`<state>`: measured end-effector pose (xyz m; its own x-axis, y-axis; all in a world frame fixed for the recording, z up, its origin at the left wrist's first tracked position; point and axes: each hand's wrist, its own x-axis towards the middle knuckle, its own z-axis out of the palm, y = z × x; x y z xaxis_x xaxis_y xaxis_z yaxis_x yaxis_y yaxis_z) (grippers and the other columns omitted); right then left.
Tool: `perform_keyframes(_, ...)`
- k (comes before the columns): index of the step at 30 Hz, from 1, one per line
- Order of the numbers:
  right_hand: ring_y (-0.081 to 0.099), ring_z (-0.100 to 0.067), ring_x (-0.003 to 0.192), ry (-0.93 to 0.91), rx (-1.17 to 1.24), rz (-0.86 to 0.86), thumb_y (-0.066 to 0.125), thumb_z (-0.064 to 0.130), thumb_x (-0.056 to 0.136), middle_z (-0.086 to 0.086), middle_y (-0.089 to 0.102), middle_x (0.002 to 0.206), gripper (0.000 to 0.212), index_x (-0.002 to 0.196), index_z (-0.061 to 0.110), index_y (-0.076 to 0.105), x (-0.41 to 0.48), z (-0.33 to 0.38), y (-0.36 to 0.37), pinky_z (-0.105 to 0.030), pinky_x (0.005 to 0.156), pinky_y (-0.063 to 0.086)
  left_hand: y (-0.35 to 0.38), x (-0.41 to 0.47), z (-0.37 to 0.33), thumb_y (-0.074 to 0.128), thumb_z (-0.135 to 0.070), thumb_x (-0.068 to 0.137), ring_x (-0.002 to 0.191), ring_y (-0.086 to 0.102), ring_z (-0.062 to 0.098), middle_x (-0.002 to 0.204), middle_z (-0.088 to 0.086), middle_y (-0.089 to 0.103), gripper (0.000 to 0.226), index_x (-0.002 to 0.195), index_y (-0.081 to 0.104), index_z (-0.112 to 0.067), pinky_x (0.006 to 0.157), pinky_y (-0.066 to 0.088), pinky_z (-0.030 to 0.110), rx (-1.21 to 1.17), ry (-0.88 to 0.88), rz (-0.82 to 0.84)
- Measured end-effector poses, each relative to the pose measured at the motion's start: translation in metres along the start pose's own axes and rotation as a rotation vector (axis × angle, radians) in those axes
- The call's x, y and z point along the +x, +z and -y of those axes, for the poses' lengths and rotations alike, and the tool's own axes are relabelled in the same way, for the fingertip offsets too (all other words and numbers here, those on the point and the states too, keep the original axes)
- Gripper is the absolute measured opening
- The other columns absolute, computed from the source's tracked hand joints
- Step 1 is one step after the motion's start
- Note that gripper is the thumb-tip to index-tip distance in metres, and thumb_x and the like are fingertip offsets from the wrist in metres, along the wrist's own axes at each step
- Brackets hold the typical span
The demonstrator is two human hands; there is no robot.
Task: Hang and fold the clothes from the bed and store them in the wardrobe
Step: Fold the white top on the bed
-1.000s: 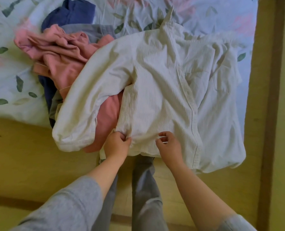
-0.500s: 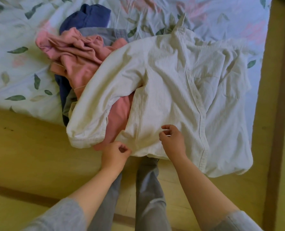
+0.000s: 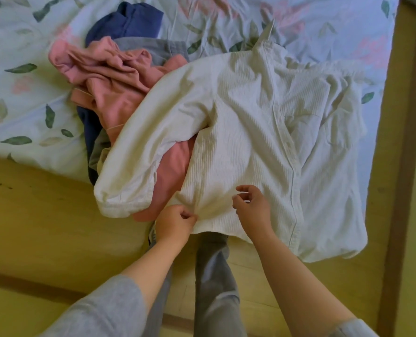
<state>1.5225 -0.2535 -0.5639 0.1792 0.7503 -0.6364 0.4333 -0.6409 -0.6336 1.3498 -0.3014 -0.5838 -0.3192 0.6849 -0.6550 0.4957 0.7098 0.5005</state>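
A white ribbed button shirt (image 3: 255,132) lies spread face up on the bed, its hem hanging over the near edge. My left hand (image 3: 175,222) pinches the shirt's lower left hem. Just to its right, my right hand (image 3: 250,205) hovers over the front panel with fingers loosely curled and holds nothing. One white sleeve drapes over a pink garment (image 3: 114,81). A dark blue garment (image 3: 126,23) and a grey one (image 3: 153,47) lie beneath the pink one.
The bed carries a pale floral sheet (image 3: 27,93) with green leaves. Tatami flooring (image 3: 44,227) with a brown border strip (image 3: 401,166) runs along the bed's near and right sides. My grey trouser legs (image 3: 214,276) stand below the shirt hem.
My left hand has slid left along the hem and keeps pinching it. My right hand has opened its pinch and lifted slightly above the fabric.
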Motion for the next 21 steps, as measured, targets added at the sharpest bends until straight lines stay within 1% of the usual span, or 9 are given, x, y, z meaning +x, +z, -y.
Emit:
perform_keyframes(3, 0.064, -0.009, 0.076, -0.038, 0.007, 0.007, 0.056, 0.018, 0.094, 0.006, 0.064, 0.096, 0.023, 0.117, 0.023, 0.058, 0.002, 0.016, 0.006, -0.015, 0.057, 0.049, -0.018, -0.011, 0.008, 0.077, -0.023, 0.081, 0.064, 0.058, 0.0, 0.065, -0.014, 0.062, 0.024, 0.062, 0.062, -0.029, 0.053, 0.035, 0.014, -0.033, 0.066, 0.019)
perform_keyframes(5, 0.064, -0.008, 0.079, -0.075, 0.0, -0.001, 0.056, 0.019, 0.094, 0.006, 0.064, 0.097, 0.024, 0.117, 0.023, 0.058, 0.005, 0.031, 0.012, -0.015, 0.06, 0.047, -0.031, -0.017, 0.014, 0.077, -0.02, 0.08, 0.064, 0.059, 0.002, 0.065, -0.011, 0.064, 0.025, 0.061, 0.063, -0.027, 0.054, 0.037, 0.015, -0.037, 0.101, 0.025)
perform_keyframes(7, 0.064, -0.007, 0.078, -0.111, -0.012, -0.004, 0.056, 0.021, 0.094, 0.007, 0.065, 0.097, 0.023, 0.117, 0.022, 0.059, 0.009, 0.05, 0.017, -0.015, 0.061, 0.049, -0.044, -0.022, 0.019, 0.075, -0.012, 0.078, 0.062, 0.058, 0.01, 0.064, -0.004, 0.063, 0.024, 0.059, 0.061, -0.018, 0.052, 0.037, 0.015, -0.049, 0.101, 0.006)
perform_keyframes(10, 0.066, -0.012, 0.084, -0.152, -0.025, 0.024, 0.056, 0.024, 0.094, 0.004, 0.065, 0.1, 0.027, 0.119, 0.017, 0.06, 0.017, 0.084, 0.029, -0.028, 0.074, 0.058, -0.065, -0.025, 0.025, 0.072, -0.008, 0.076, 0.056, 0.054, 0.015, 0.063, 0.009, 0.061, 0.017, 0.065, 0.059, -0.007, 0.049, 0.038, 0.015, -0.097, 0.081, -0.03)
perform_keyframes(12, 0.067, -0.015, 0.088, -0.162, -0.065, 0.068, 0.057, 0.03, 0.094, 0.0, 0.067, 0.101, 0.03, 0.119, 0.014, 0.061, 0.022, 0.107, 0.042, -0.036, 0.082, 0.058, -0.079, -0.024, 0.028, 0.072, -0.009, 0.076, 0.058, 0.055, 0.016, 0.064, 0.007, 0.062, 0.016, 0.067, 0.059, -0.009, 0.052, 0.041, 0.022, -0.106, 0.066, -0.035)
perform_keyframes(14, 0.068, -0.018, 0.088, -0.133, -0.113, 0.091, 0.059, 0.04, 0.092, -0.003, 0.068, 0.101, 0.037, 0.115, 0.011, 0.061, 0.03, 0.128, 0.058, -0.037, 0.082, 0.058, -0.09, -0.023, 0.031, 0.071, -0.009, 0.075, 0.062, 0.059, 0.019, 0.066, 0.004, 0.063, 0.014, 0.07, 0.059, -0.013, 0.056, 0.044, 0.026, -0.14, 0.049, -0.027)
perform_keyframes(16, 0.069, -0.022, 0.084, -0.087, -0.188, 0.08, 0.059, 0.048, 0.09, -0.009, 0.07, 0.095, 0.043, 0.104, 0.008, 0.061, 0.039, 0.146, 0.076, -0.032, 0.072, 0.057, -0.099, -0.02, 0.035, 0.071, -0.009, 0.075, 0.068, 0.062, 0.017, 0.071, 0.001, 0.065, 0.014, 0.078, 0.06, -0.017, 0.06, 0.047, 0.026, -0.184, 0.039, -0.004)
perform_keyframes(18, 0.067, -0.022, 0.071, -0.049, -0.275, 0.053, 0.058, 0.048, 0.089, -0.014, 0.071, 0.085, 0.044, 0.087, 0.004, 0.06, 0.048, 0.157, 0.09, -0.026, 0.054, 0.046, -0.107, -0.018, 0.041, 0.069, -0.009, 0.076, 0.073, 0.062, 0.014, 0.078, 0.0, 0.066, 0.017, 0.087, 0.061, -0.018, 0.062, 0.048, 0.023, -0.211, 0.045, 0.025)
perform_keyframes(21, 0.051, -0.015, 0.053, 0.003, -0.36, 0.017, 0.058, 0.041, 0.091, -0.005, 0.058, 0.065, 0.041, 0.067, 0.008, 0.049, 0.057, 0.162, 0.104, -0.025, 0.045, 0.035, -0.117, -0.013, 0.051, 0.066, -0.007, 0.078, 0.067, 0.058, 0.01, 0.074, 0.003, 0.063, 0.009, 0.083, 0.064, -0.013, 0.056, 0.043, 0.016, -0.19, 0.095, 0.046)
